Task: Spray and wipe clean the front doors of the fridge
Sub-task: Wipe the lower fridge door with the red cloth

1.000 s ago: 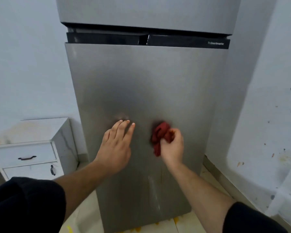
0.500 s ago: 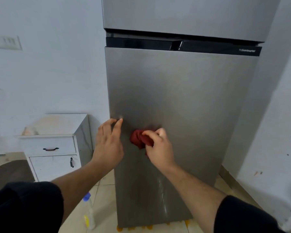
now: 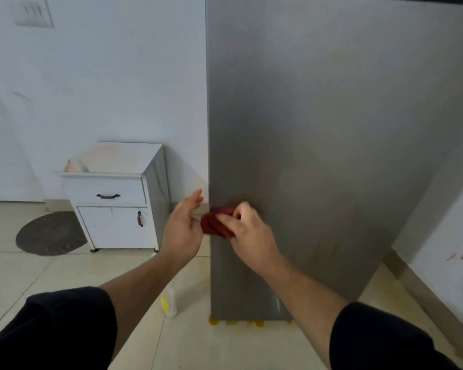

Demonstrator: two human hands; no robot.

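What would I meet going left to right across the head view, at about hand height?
round dark mat → white cabinet → left hand, fingers straight → red cloth → right hand, gripping the cloth → white wall

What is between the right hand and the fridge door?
A red cloth, gripped by the right hand at the left edge of the fridge door; head view.
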